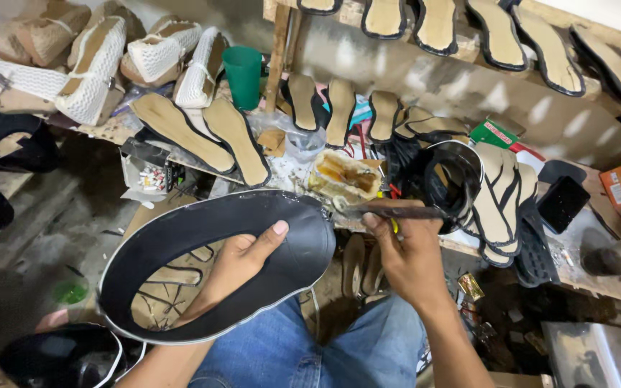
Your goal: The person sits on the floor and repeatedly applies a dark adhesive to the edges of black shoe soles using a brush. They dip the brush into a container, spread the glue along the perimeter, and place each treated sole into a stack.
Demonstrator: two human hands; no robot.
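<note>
Held above the lap, the black shoe upper [282,241] looks light, thin and floppy, so the left hand [242,262] keeps its grip closed inside the rim, while the right hand [407,251] clasps a brush [397,211].

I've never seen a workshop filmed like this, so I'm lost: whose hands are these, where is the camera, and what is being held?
The camera sits on the person's head, looking down over their blue-jeaned lap. Their left hand holds a black curved shoe-upper band with a pale edge. The right hand grips a thin dark-handled brush whose tip is at the band's edge, near an open tin of yellowish glue. On the cluttered workbench lie tan insoles with black rims, a green plastic cup and white woven shoe uppers.
</note>
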